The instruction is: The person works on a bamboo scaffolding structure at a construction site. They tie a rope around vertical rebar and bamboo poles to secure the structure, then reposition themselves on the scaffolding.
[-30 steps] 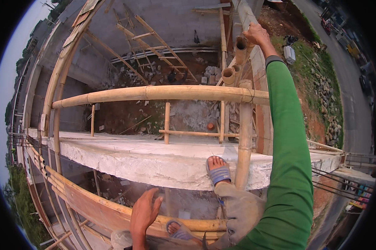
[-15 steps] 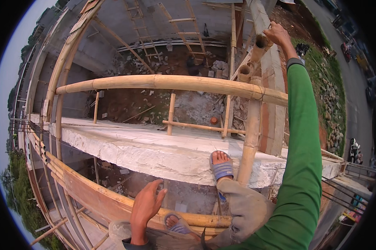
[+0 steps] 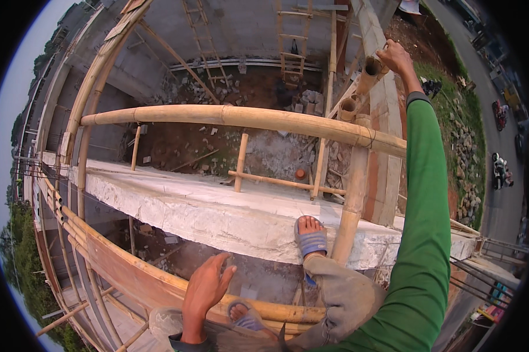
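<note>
My right hand [image 3: 397, 57] is stretched out to the upper right, its fingers curled at the hollow top end of a bamboo pole [image 3: 364, 81]; part of the grip is hidden. Lower in view, my left hand [image 3: 207, 287] holds nothing, thumb and fingers apart, above my left leg. My right sandalled foot [image 3: 311, 236] rests on a whitish concrete beam [image 3: 200, 220]. The left foot [image 3: 245, 314] is lower, by the near bamboo poles [image 3: 276, 312]. A horizontal bamboo rail [image 3: 229, 114] crosses in front of me, tied to an upright bamboo post [image 3: 352, 196].
Far below the beam lies a dirt floor with rubble [image 3: 217, 146]. Bamboo ladders [image 3: 292, 44] lean on a grey wall at the back. A concrete column [image 3: 387, 158] stands at right, beyond it a road [image 3: 499, 202] with vehicles. Rebar rods [image 3: 481, 273] protrude at lower right.
The view has shifted slightly, and motorcycles on the road have moved. A ladder at the back appears more upright. Both hands keep nearly the same pose, the right still at the bamboo pole.
</note>
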Tool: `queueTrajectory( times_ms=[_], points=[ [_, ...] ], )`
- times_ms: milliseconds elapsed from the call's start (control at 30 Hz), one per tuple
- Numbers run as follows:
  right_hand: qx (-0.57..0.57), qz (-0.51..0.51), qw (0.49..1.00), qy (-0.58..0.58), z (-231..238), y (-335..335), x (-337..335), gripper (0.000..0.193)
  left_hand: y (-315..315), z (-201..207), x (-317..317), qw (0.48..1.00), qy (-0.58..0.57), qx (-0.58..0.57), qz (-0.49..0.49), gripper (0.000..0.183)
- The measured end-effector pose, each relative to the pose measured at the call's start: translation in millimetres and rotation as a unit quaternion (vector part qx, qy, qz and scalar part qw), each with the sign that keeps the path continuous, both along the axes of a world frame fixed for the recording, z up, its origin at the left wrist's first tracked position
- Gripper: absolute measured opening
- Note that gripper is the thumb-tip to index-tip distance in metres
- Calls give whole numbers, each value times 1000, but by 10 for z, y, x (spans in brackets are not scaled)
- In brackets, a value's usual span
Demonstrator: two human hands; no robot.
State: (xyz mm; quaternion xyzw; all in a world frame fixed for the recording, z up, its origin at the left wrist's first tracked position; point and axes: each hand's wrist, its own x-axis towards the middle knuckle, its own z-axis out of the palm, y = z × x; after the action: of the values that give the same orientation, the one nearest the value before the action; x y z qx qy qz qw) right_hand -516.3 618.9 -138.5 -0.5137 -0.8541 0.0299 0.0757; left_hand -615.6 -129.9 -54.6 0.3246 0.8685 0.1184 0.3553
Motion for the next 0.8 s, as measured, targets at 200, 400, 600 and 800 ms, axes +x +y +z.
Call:
queueTrajectory(
  times_ms=[200, 400, 600, 800],
  points=[
    [4, -6, 1000, 7, 24, -40, -8, 60, 23, 11, -3, 1000, -1, -7, -9, 39],
    [13, -2, 1000, -10, 5, -27, -12, 61, 41, 14, -6, 1000, -8, -26, -3, 43],
    [18, -3, 1000, 14, -5, -58, -1, 61, 45, 8, 8, 1000, -2, -12, -8, 40],
    [8, -9, 1000, 6, 4, -57, -16, 64, 62, 8, 8, 1000, -5, -27, -4, 44]
  ],
)
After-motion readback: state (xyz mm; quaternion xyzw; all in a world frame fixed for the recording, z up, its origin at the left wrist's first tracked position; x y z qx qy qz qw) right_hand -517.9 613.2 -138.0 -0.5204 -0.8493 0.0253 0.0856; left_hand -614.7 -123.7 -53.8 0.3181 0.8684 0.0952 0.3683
